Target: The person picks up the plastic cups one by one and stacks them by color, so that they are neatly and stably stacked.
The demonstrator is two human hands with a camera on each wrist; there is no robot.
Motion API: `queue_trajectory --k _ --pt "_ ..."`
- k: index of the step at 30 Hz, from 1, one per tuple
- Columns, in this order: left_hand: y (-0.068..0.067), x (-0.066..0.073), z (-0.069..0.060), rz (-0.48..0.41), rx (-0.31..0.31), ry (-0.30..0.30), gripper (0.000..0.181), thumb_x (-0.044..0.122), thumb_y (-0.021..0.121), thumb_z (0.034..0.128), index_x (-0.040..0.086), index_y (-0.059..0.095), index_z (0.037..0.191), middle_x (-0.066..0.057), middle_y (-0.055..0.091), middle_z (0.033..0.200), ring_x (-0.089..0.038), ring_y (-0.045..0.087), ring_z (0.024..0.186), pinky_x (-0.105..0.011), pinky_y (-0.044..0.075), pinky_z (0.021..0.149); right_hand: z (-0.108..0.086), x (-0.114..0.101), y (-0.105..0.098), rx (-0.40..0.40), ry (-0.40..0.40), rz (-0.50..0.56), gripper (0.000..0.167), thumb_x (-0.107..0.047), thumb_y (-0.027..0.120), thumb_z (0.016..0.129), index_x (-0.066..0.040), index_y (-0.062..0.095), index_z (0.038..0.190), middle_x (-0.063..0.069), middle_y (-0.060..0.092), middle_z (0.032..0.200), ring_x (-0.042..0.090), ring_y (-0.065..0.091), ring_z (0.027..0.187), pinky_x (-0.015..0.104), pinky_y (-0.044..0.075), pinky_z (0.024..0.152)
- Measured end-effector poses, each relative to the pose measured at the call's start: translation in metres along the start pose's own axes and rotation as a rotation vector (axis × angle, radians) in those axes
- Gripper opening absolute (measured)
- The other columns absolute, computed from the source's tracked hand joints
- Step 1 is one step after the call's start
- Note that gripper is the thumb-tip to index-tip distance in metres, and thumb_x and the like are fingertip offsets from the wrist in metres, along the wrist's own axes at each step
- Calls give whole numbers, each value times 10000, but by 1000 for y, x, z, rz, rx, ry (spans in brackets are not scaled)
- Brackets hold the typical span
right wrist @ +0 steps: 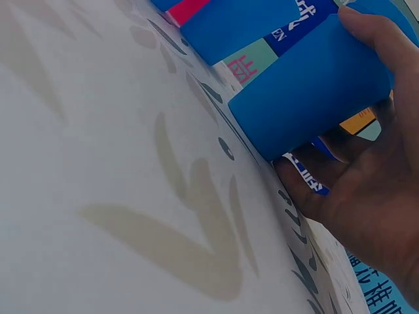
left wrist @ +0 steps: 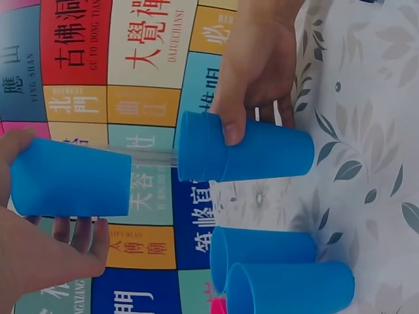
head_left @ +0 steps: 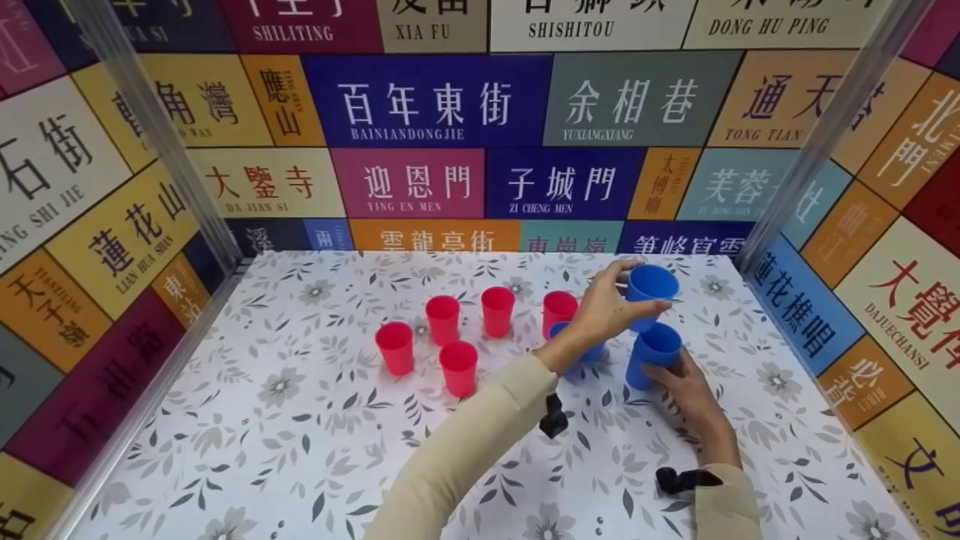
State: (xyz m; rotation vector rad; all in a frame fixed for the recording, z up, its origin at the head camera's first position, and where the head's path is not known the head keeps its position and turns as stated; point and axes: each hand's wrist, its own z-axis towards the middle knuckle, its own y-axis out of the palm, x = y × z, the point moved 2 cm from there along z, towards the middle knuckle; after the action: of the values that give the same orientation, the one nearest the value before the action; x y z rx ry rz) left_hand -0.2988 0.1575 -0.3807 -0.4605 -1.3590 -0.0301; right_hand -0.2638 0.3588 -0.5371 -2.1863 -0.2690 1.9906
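My left hand (head_left: 604, 306) grips a blue plastic cup (head_left: 654, 285), thumb on the near side, and holds it upright above a blue cup stack (head_left: 640, 363). In the left wrist view a gap separates the raised cup (left wrist: 72, 178) from the stack (left wrist: 262, 150), whose two rims show that cups are nested. Around that stack curl the fingers of my right hand (head_left: 691, 390), thumb across its near side. Further blue cups (left wrist: 298, 288) stand beside it, two of them visible in the left wrist view; my left forearm partly hides them in the head view.
Several pinkish-red cups stand upright to the left, among them a front one (head_left: 459, 370) and a leftmost one (head_left: 394, 349). Another red cup (head_left: 559, 306) is behind the blue ones. The floral-covered table (head_left: 300, 450) meets sign-patterned walls (head_left: 420, 97) at back and sides.
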Motion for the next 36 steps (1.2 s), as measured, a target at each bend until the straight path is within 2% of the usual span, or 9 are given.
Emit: queue_trajectory --k 5,12,23,29,32,36 --pt "10 2 3 -22 -17 -14 706 356 839 807 242 516 1424 -11 591 1357 -98 576 1154 -248 541 892 1 -1 0 -1 12 -6 921 -408 658 959 -188 59 1622 184 214 1662 378 206 1540 565 163 1253" --pt "20 2 4 -15 -19 -51 714 370 844 800 276 511 1425 19 584 1359 -112 579 1181 -294 541 941 1 -1 -1 -12 12 -23 967 -459 654 948 -211 9 1625 164 170 1678 379 164 1552 587 139 1252" --pt "36 -9 5 61 -49 -42 694 353 834 815 274 518 1427 6 594 1396 -108 588 1229 -265 538 966 0 0 -1 -6 -26 -51 931 -412 644 967 -189 23 1624 188 161 1675 395 146 1552 584 120 1256" --pt "38 -12 5 113 -71 -53 752 363 829 820 290 455 1468 35 540 1465 -134 519 1349 -313 473 1091 0 0 0 -11 -55 -39 913 -355 643 977 -176 24 1624 216 182 1662 422 185 1536 596 148 1246" --pt "36 -16 4 126 -65 -73 815 372 838 808 289 407 1495 42 483 1522 -142 464 1409 -334 418 1151 0 1 0 -10 -28 -30 932 -358 651 971 -173 13 1624 210 167 1667 404 166 1545 576 132 1255" --pt "30 -21 3 109 -45 -66 833 378 835 810 278 393 1509 31 459 1540 -145 440 1428 -344 398 1169 2 1 -1 -1 -7 -18 954 -365 667 959 -161 13 1623 207 164 1669 389 155 1551 563 124 1261"
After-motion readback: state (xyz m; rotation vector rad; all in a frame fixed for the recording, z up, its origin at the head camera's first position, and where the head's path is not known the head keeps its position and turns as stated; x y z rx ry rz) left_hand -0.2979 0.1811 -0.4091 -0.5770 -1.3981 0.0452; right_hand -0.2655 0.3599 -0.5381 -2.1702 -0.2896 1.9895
